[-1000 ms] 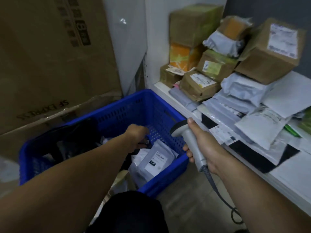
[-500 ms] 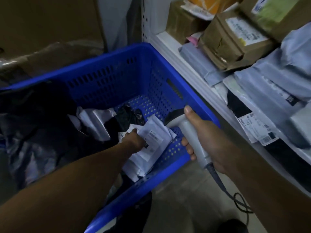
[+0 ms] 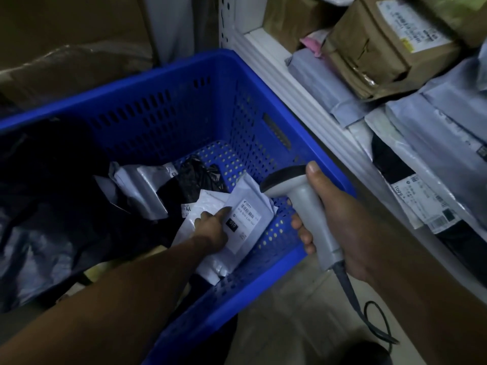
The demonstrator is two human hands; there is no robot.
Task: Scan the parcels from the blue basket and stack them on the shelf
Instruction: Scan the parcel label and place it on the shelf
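The blue basket (image 3: 168, 83) stands on the floor at the left of the white shelf (image 3: 266, 59). Inside it, my left hand (image 3: 210, 229) grips a flat white parcel (image 3: 246, 206) with a barcode label facing up, thumb on the label. My right hand (image 3: 337, 219) holds a grey corded barcode scanner (image 3: 303, 206) just above the basket's right rim, its head close over the parcel. More white and black bagged parcels (image 3: 147, 191) lie deeper in the basket.
The shelf holds brown cardboard boxes (image 3: 379, 46) and grey mailer bags (image 3: 448, 122) in piles. A large black bag (image 3: 47, 206) fills the basket's left side. Big cardboard cartons (image 3: 71, 35) stand behind. The scanner cable (image 3: 374, 314) loops on the floor.
The view has dropped closer to the basket. My left hand has taken hold of the labelled white parcel and turned its label up. The scanner has come in beside it.
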